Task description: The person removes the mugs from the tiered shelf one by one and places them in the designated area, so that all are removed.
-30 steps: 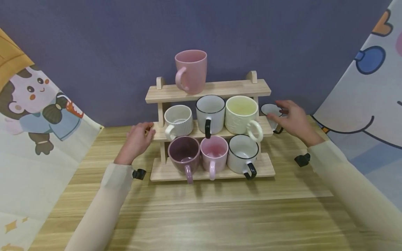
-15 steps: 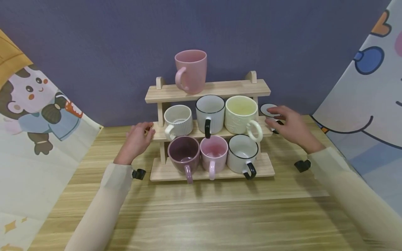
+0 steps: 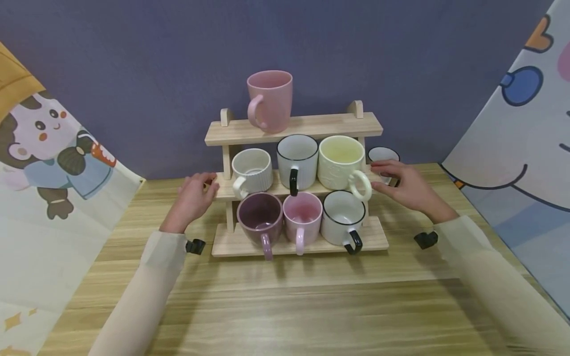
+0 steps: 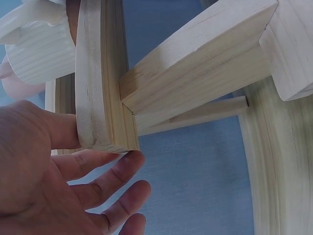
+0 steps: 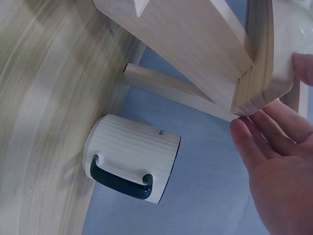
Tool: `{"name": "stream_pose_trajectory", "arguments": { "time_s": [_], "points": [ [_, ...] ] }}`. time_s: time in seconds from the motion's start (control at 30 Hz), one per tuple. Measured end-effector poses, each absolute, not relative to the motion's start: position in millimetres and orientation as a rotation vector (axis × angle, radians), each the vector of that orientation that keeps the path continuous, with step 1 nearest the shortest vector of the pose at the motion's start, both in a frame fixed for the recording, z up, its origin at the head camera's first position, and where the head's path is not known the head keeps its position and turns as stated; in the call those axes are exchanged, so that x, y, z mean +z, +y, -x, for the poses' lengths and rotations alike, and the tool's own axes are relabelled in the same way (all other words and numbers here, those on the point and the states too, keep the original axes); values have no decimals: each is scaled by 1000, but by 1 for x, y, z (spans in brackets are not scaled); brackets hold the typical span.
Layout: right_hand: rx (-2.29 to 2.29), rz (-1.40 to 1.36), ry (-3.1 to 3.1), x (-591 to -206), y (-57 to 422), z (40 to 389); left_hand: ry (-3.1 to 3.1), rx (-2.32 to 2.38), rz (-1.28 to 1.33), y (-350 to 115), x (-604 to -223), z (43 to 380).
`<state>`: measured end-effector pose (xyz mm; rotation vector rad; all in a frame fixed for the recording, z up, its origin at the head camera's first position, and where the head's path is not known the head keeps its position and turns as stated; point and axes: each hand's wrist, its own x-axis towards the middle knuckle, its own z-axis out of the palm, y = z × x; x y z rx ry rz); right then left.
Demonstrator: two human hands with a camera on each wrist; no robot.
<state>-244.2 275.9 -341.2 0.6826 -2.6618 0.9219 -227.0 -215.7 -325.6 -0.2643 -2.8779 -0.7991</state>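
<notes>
A three-tier wooden shelf rack [image 3: 307, 129] stands on the table, loaded with mugs. My left hand [image 3: 191, 200] grips the left end of its middle board [image 4: 93, 122], thumb on one face and fingers at the other side. At the opposite end, my right hand [image 3: 407, 190] holds the same board [image 5: 266, 93] between thumb and fingers. Behind the right hand, a white mug [image 5: 132, 156] with a dark rim and black handle stands on the table, partly hidden in the head view.
A pink mug [image 3: 271, 101] stands on the top tier. The middle tier bears a ribbed white mug [image 3: 253, 170], a black-rimmed mug [image 3: 298, 160] and a yellow mug [image 3: 340, 163]. Below stand purple [image 3: 260, 220], light pink [image 3: 304, 217] and black-rimmed white [image 3: 343, 217] mugs. A dark cloth [image 3: 156, 74] rises behind.
My right hand has moved from over the white mug beside the rack leftward and down onto the middle board's right end. The left hand stays at the left end.
</notes>
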Motion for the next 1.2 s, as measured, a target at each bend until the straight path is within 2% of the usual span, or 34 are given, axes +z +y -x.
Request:
{"name": "stream_pose_trajectory", "arguments": {
  "time_s": [0.37, 0.83, 1.2],
  "points": [
    [924, -675, -2702, -340, 278, 244, -2793, -755, 323, -216, -316, 231],
    [997, -690, -2726, -340, 279, 248, -2633, -751, 488, -168, -188, 247],
    [1049, -694, -2720, -340, 279, 248, -2804, -716, 466, -118, -146, 287]
  ]
}}
